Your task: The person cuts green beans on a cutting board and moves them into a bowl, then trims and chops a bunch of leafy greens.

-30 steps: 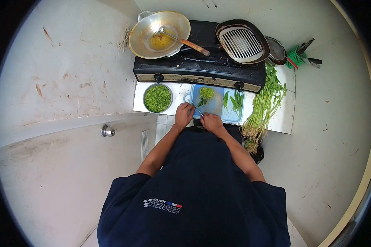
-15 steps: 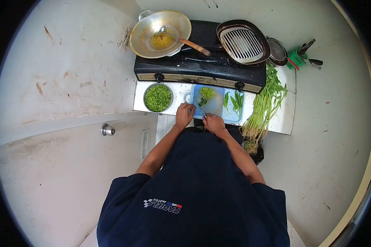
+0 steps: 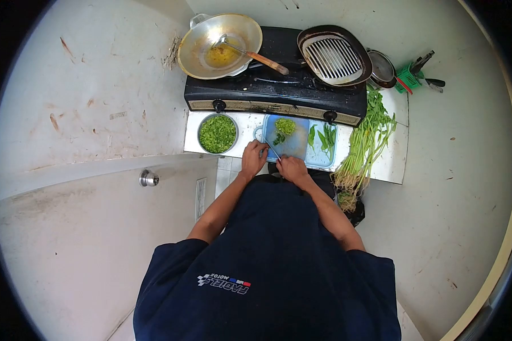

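A knife [image 3: 273, 150] is gripped in my right hand [image 3: 293, 168] at the near edge of the blue cutting board [image 3: 297, 149]. Its blade slants up and left across the board towards my left hand [image 3: 254, 158]. My left hand has its fingers curled at the board's left side, closed on what look like green leaves, mostly hidden by the fingers. Dark chopped leaves [image 3: 279, 138] lie just beyond the blade, with a paler heap of chopped greens [image 3: 285, 125] behind them. Several whole leaves [image 3: 326, 138] rest on the light blue tray [image 3: 322, 164] at the right.
A round bowl of chopped greens [image 3: 217, 134] stands left of the board. Behind is a black stove [image 3: 276, 94] with a wok [image 3: 190, 59], a ladle [image 3: 270, 63] and a grill pan [image 3: 334, 55]. Rooted greens [image 3: 365, 142] hang over the counter's right front edge. A green basket [image 3: 407, 78] holds utensils.
The knife blade has shifted slightly, lying a little nearer my left fingers. Both hands stay in nearly the same place, and the view has moved very slightly.
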The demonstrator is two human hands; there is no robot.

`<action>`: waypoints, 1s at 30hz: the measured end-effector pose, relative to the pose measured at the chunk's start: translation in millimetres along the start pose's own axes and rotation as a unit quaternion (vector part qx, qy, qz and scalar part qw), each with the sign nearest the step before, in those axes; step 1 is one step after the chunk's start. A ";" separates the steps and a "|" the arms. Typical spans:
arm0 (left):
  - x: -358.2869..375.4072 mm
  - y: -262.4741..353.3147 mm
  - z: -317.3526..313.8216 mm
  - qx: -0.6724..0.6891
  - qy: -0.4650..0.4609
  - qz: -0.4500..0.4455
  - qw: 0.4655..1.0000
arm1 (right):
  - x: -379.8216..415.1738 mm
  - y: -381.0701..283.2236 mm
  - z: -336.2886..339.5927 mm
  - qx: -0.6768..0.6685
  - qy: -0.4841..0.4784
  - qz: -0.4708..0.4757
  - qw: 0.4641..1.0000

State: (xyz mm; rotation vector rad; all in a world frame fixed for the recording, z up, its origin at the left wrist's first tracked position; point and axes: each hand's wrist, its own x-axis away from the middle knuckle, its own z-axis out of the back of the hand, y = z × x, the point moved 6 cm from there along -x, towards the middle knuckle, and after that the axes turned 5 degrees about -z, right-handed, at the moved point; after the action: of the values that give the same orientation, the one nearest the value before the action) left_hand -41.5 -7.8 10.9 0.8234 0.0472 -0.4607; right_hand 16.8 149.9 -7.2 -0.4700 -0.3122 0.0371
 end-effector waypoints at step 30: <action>0.1 0.1 2.9 -0.004 0.004 0.009 1.000 | 5.7 -0.5 -5.0 -0.012 0.020 0.004 1.000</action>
State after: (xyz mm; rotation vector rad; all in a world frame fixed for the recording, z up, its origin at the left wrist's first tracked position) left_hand -41.7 -9.9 12.9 0.8167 0.0494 -0.4407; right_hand 23.7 147.9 -9.6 -0.4950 -0.2714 0.0311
